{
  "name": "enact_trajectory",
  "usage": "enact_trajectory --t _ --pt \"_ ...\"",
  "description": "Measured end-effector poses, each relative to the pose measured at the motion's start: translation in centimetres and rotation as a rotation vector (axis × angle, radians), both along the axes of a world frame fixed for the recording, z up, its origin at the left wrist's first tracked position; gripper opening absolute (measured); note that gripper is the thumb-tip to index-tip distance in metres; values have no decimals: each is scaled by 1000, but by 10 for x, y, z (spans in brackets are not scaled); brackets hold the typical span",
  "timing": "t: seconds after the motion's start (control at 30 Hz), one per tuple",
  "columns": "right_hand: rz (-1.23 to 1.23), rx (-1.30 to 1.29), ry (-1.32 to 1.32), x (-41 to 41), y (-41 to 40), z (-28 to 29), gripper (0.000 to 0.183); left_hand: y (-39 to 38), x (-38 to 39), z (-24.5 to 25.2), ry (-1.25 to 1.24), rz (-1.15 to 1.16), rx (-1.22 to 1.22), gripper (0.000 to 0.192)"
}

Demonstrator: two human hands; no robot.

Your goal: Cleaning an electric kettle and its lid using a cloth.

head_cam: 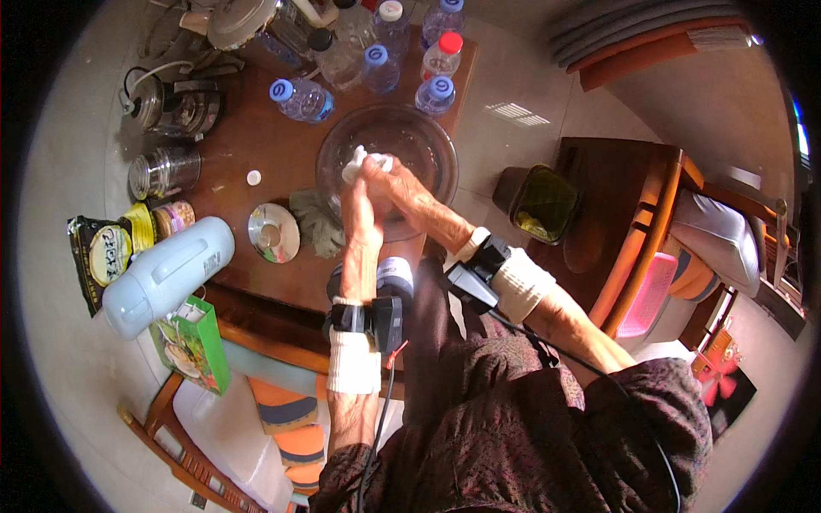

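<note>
Both my hands meet over a wide clear basin (pixel 449 186) at the table's edge, around a crumpled white cloth or tissue (pixel 354 168). My left hand (pixel 360 208) has its fingers against the white piece from the near left side. My right hand (pixel 394 183) closes on it from the right, its thumb near my left fingertips. The palms hide part of the white piece. Beside the basin lies a grey-green cloth (pixel 317 221), and a round patterned dish (pixel 274 233) is just left of that. Several capped plastic bottles (pixel 380 67) stand beyond the basin.
A small white cap (pixel 254 177) lies on the wooden table (pixel 237 141). At the left are a pale blue thermos (pixel 170 276), a glass jar (pixel 165 172), an electric kettle (pixel 151 102) and a green paper bag (pixel 192 346). A bin (pixel 542 202) stands on the floor at the right.
</note>
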State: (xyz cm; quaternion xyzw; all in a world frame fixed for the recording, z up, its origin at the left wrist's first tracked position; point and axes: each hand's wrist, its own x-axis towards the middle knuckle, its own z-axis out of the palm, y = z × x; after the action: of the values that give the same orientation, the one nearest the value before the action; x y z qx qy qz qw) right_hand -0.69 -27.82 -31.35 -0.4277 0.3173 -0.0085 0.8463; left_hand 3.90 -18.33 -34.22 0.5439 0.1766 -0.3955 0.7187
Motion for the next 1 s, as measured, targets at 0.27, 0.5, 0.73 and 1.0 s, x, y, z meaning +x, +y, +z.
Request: enact_trajectory --t 0.27,0.5,0.73,1.0 --pt "196 147 -133 -17 -32 29 23 -6 10 -8 -112 -426 30 70" --pt "371 -105 -589 -49 -41 -26 15 -32 -11 61 -672 -465 207 42" --pt "772 -476 -42 -28 -43 14 20 -20 12 22 -851 -671 392 43" --pt "784 -1698 -215 -17 -39 -16 42 -31 4 34 -461 -451 67 45"
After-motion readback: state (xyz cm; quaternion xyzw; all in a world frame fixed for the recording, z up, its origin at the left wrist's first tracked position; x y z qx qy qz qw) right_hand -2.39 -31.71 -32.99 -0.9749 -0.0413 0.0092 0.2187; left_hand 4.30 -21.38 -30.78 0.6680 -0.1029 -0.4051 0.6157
